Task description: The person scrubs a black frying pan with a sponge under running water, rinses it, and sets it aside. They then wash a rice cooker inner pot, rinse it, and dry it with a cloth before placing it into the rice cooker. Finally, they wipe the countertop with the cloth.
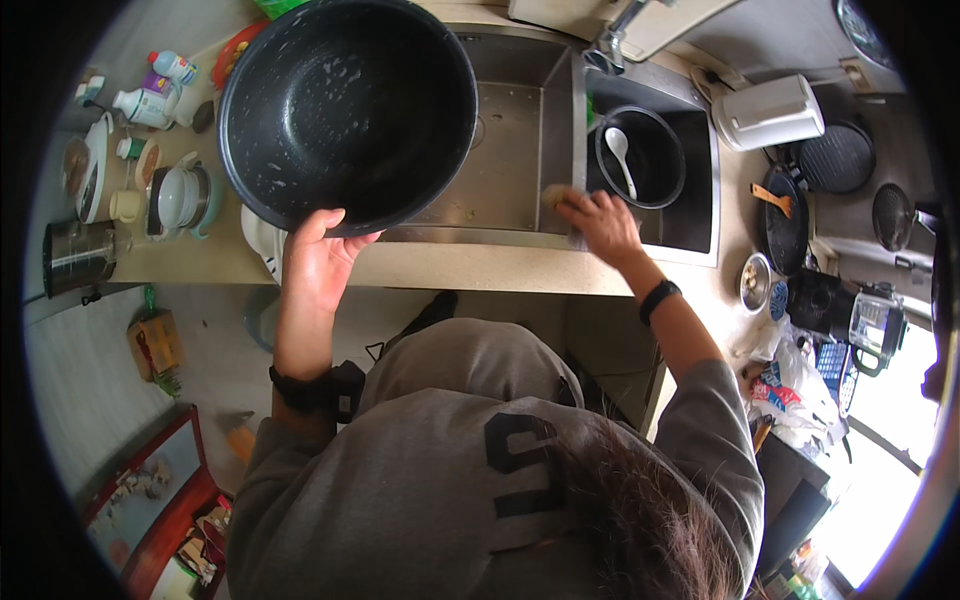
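Observation:
My left hand grips the near rim of a large dark cooking pot, its inside speckled with whitish drops or suds. The pot is raised over the left part of the steel sink, with its opening facing up towards me. At the divider between the two basins, my right hand has its fingers on a blurred, yellowish scrubber or sponge. Beyond that hand, in the right basin, stands a smaller dark pot with a white spoon inside. A faucet rises behind the divider.
Bottles, stacked bowls and a glass pitcher crowd the left counter. To the right are a white appliance, frying pans, a small metal bowl, a blender and plastic bags.

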Motion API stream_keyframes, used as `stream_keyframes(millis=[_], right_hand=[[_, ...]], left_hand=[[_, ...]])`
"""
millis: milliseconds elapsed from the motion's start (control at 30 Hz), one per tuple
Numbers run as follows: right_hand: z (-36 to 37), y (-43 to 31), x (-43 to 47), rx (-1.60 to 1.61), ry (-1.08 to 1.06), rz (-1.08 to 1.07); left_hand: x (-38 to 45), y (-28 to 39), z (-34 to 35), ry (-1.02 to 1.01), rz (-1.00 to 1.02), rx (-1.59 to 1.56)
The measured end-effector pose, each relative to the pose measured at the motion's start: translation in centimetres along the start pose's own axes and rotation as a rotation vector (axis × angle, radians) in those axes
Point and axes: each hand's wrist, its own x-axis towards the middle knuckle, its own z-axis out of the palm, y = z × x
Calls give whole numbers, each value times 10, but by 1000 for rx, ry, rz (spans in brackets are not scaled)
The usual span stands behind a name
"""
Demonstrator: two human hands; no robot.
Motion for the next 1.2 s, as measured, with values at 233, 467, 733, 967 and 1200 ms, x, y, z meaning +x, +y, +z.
stream_keyframes(millis=[233,467,733,967,1200], right_hand=[[-18,43,109,-247,-25,198],[-64,36,143,441,105,283],[-80,104,166,329,458,308],[-56,138,187,607,370,365],[-38,139,152,566,357,187]], left_hand=[[8,28,0,46,131,56],[28,14,15,96,200,62],[87,-34,51,124,107,155],[129,-68,99,125,47,221],[138,-88,146,338,231,358]])
